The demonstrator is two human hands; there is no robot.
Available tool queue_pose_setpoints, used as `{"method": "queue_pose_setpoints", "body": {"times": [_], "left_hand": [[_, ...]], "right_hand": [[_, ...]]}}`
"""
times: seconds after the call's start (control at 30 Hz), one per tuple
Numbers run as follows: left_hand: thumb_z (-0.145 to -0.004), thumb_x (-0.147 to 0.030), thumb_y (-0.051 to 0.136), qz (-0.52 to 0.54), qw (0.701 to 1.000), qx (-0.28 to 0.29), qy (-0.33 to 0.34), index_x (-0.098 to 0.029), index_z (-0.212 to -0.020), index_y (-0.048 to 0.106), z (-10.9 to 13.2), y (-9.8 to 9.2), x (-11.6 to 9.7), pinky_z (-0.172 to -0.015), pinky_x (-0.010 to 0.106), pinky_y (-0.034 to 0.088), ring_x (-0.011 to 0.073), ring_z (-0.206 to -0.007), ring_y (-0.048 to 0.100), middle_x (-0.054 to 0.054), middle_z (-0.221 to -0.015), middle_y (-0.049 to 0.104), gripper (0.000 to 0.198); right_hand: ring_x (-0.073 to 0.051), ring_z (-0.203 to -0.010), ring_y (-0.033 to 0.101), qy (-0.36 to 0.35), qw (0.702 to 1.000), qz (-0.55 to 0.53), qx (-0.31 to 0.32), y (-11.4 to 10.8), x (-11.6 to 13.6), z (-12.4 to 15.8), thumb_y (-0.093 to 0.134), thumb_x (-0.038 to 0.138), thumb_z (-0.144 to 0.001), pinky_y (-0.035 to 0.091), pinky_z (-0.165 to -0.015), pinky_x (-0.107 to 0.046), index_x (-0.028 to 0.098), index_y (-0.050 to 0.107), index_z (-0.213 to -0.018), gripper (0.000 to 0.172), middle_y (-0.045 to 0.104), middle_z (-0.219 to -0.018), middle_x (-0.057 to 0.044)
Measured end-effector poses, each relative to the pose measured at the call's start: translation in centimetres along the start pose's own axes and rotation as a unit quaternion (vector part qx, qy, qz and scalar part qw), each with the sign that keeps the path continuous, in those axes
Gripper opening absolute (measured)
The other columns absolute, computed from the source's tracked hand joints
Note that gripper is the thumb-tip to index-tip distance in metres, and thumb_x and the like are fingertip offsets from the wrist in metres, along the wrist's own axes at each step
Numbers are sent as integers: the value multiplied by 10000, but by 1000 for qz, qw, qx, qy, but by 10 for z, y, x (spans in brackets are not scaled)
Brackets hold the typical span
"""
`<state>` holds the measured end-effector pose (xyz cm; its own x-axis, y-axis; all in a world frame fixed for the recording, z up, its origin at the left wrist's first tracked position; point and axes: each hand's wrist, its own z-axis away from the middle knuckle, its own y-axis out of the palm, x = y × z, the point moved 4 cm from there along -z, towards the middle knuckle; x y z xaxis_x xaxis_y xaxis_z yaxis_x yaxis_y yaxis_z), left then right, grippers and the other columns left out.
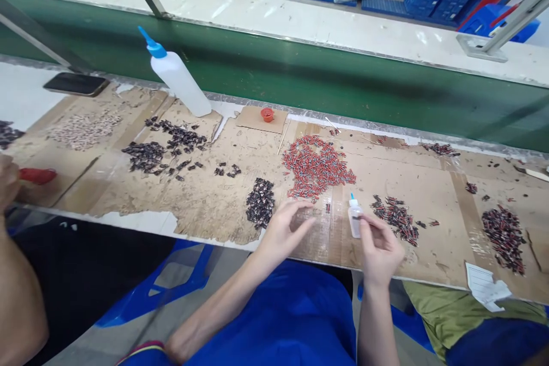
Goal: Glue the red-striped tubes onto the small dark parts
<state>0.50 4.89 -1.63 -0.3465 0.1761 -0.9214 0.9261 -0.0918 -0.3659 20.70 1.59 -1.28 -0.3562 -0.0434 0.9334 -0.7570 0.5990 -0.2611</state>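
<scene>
My left hand (285, 231) hovers by the front of the cardboard, thumb and fingers apart, holding nothing. It is just below a heap of small red-and-black parts with metal leads (317, 166). To its left lies a pile of small black pieces (260, 203). Thumb and index finger of my right hand (381, 249) pinch a small dark part (357, 217), too small to make out fully. Directly behind that part is a small translucent bottle (354, 227) with a blue tip. Right of this hand lies a pile of joined red-and-black parts (397, 220).
A large white squeeze bottle (182, 80) stands at the back left. A red cap (266, 115) rests on a cardboard square. Further left are black pieces (143, 157), pale bits (86, 130) and a phone (76, 84). Another person's hand (6, 183) is at the left edge.
</scene>
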Motion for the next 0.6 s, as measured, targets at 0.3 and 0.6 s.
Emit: {"method": "queue_pose_setpoints", "body": {"times": [0.3, 0.6], "left_hand": [[-833, -31, 514, -360, 933, 22, 1, -243, -890, 714, -4, -51, 28, -850, 440, 395, 270, -1002, 548, 53, -940, 730, 297], [-866, -147, 576, -238, 969, 42, 46, -230, -790, 718, -14, -47, 28, -800, 363, 449, 223, -884, 586, 33, -858, 720, 181]], "right_hand": [[-323, -1020, 510, -125, 932, 336, 44, -9, -2, -8, 601, 574, -776, 434, -890, -514, 113, 686, -1043, 540, 648, -1034, -181], [-259, -839, 602, -10, 975, 200, 90, -7, -10, -6, 667, 527, -719, 480, -777, -407, 169, 666, -887, 395, 697, -893, -114]]}}
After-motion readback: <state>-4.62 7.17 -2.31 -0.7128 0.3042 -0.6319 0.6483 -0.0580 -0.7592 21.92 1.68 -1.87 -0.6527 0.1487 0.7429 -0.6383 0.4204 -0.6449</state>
